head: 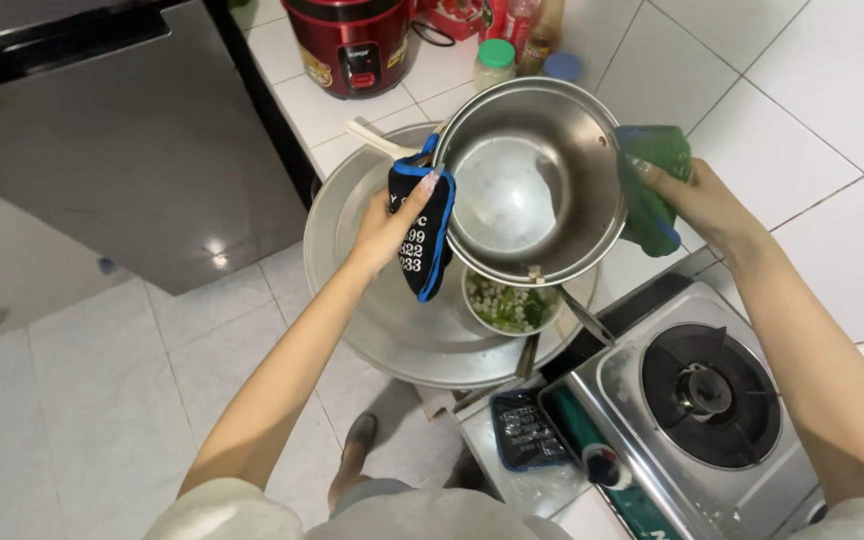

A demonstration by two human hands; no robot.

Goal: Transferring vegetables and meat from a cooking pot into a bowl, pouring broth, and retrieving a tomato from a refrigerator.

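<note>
Around: one round steel tray [372, 330], one bowl of chopped greens [508, 305] under the pot's lip, one gas burner [709, 392], one red rice cooker [350, 42] | Steel pot [530, 180] tilted above tray (mouth toward camera) | Left hand [392, 222] clamps rim through black blue-edged cloth [422, 232] | Right hand [702, 203] clamps through green cloth [652, 180]

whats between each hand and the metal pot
In the head view, a black cloth pads the left hand; a green cloth pads the right hand against the pot.
</note>
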